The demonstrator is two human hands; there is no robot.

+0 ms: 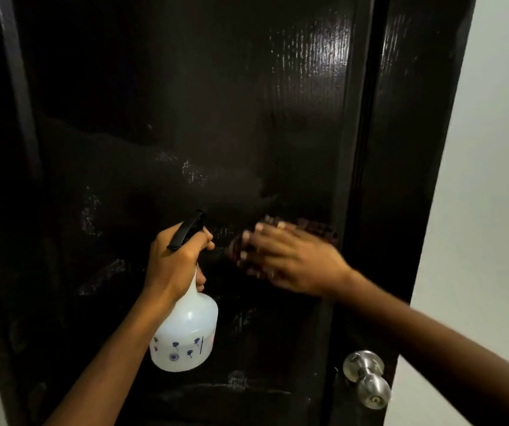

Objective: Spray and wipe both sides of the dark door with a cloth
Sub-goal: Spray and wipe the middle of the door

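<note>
I log two bare limbs. Left hand (175, 263) and left forearm (108, 358): uncovered to the edge of view, sharp. Right hand (293, 260) and right forearm (431, 333): likewise uncovered, hand blurred. Possible ring there; I cannot confirm.

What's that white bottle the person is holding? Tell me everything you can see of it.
It is a spray bottle of milky white, translucent-looking plastic. Its wide, bell-shaped body narrows to a slim neck topped by a black trigger head. Small blue and purple motifs and a dark vertical line mark its lower body. It is held roughly upright in front of the dark door by the left hand, which grips its neck below the trigger.
</note>
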